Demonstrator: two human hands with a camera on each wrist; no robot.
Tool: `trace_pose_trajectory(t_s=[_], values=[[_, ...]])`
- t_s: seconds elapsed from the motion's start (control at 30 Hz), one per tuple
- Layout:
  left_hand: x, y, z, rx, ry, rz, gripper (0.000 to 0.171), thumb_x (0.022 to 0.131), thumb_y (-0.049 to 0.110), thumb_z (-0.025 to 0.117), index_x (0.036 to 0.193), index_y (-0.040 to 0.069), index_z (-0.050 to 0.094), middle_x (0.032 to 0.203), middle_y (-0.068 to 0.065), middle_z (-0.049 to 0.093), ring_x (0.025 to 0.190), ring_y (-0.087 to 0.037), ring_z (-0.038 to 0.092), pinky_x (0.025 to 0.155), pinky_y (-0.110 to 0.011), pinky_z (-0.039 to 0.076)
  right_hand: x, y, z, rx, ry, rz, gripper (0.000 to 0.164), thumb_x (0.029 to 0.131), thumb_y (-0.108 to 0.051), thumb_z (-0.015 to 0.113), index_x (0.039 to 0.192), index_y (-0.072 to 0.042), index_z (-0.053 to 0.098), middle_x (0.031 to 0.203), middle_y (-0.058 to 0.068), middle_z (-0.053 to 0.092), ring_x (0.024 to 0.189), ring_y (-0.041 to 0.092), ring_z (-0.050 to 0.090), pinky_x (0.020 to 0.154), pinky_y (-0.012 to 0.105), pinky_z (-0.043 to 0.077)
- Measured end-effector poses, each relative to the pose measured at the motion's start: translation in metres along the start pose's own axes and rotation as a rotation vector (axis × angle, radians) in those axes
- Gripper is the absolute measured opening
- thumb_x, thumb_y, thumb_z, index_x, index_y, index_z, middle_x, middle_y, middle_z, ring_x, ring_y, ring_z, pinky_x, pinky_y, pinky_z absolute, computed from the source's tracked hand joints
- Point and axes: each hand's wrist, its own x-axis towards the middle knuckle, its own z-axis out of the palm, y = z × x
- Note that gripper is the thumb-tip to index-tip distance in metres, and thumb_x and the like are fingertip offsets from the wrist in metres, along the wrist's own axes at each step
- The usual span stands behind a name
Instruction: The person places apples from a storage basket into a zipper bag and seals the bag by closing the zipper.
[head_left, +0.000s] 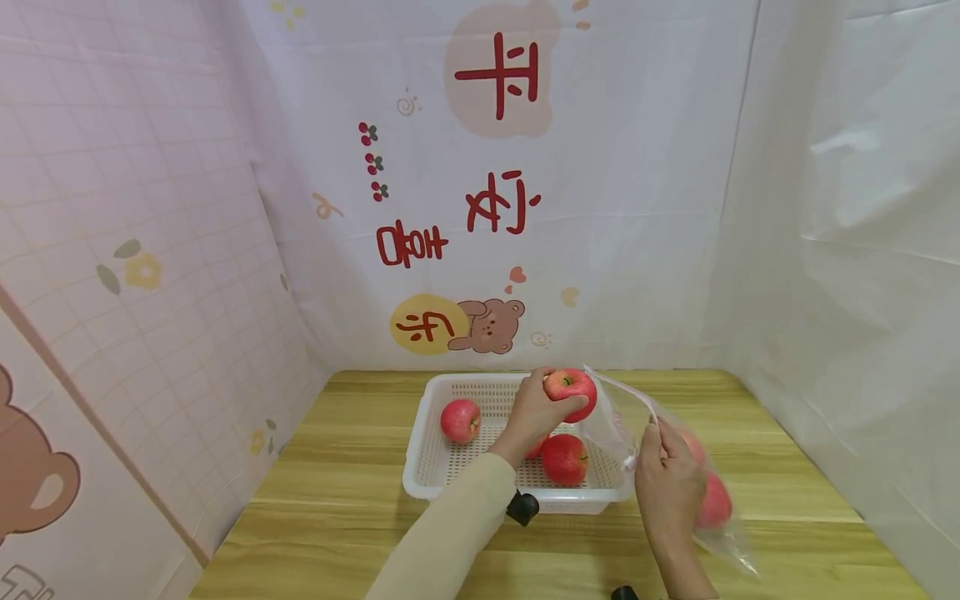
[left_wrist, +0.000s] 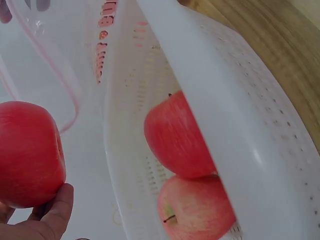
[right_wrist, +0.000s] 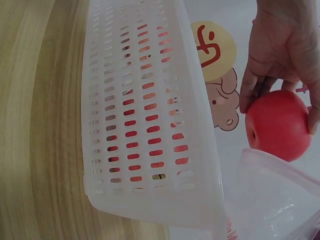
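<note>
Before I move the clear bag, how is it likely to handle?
The clear bag should be floppy, since its thin film looks creased. It may swing bottom-heavy, as apples sit inside, below its mouth. That mouth could fold, since only the right hand visibly pinches its edge.

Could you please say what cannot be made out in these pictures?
Head view: middle apple, mostly hidden by the left hand and nearer apple.
Head view: bagged apples, partly behind the right hand, count unclear.
Left wrist view: held apple, cut by the left edge.
Right wrist view: apples, masked by the slotted basket.
</note>
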Motion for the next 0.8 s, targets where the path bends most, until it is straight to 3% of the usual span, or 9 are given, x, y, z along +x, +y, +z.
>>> trace_pose_trajectory(t_s=[0.13, 0.33, 0.6, 0.8], values=[[-0.002, 0.005, 0.009, 0.012, -0.001, 0.02, 0.064, 0.08, 0.035, 0.081, 0.133, 0.012, 0.053, 0.115, 0.001, 0.058, 0.103, -0.016, 0.056, 0.09, -0.037, 0.051, 0.0, 0.0, 0.0, 0.004, -0.003, 0.005, 0.035, 0.102, -0.028, 0.051, 0.121, -0.008, 0.072, 0.119, 0.015, 0.069, 0.108, 0.035, 0.063, 0.082, 0.058, 0.048], [-0.003, 0.008, 0.023, 0.057, -0.03, 0.028, 0.068, 0.078, 0.034, 0.082, 0.136, 0.012, 0.053, 0.118, 0.0, 0.057, 0.102, -0.017, 0.057, 0.09, -0.037, 0.051, -0.001, -0.001, 0.0, 0.01, -0.006, -0.008, 0.035, 0.103, -0.028, 0.05, 0.121, -0.006, 0.072, 0.118, 0.018, 0.069, 0.108, 0.04, 0.062, 0.081, 0.06, 0.047], [-0.002, 0.006, 0.042, 0.167, -0.054, -0.015, 0.072, 0.077, 0.038, 0.084, 0.138, 0.015, 0.053, 0.123, -0.002, 0.055, 0.104, -0.015, 0.055, 0.092, -0.035, 0.05, 0.0, 0.001, 0.001, -0.004, 0.004, 0.001, 0.036, 0.103, -0.03, 0.05, 0.12, -0.008, 0.072, 0.116, 0.016, 0.07, 0.109, 0.038, 0.062, 0.082, 0.058, 0.048], [-0.003, 0.01, 0.049, 0.229, -0.064, 0.035, 0.066, 0.076, 0.035, 0.085, 0.131, 0.015, 0.057, 0.113, 0.001, 0.055, 0.099, -0.013, 0.054, 0.087, -0.03, 0.051, 0.0, 0.001, 0.001, 0.001, 0.018, -0.015, 0.035, 0.102, -0.028, 0.051, 0.119, -0.006, 0.073, 0.116, 0.017, 0.069, 0.108, 0.04, 0.063, 0.081, 0.06, 0.047]])
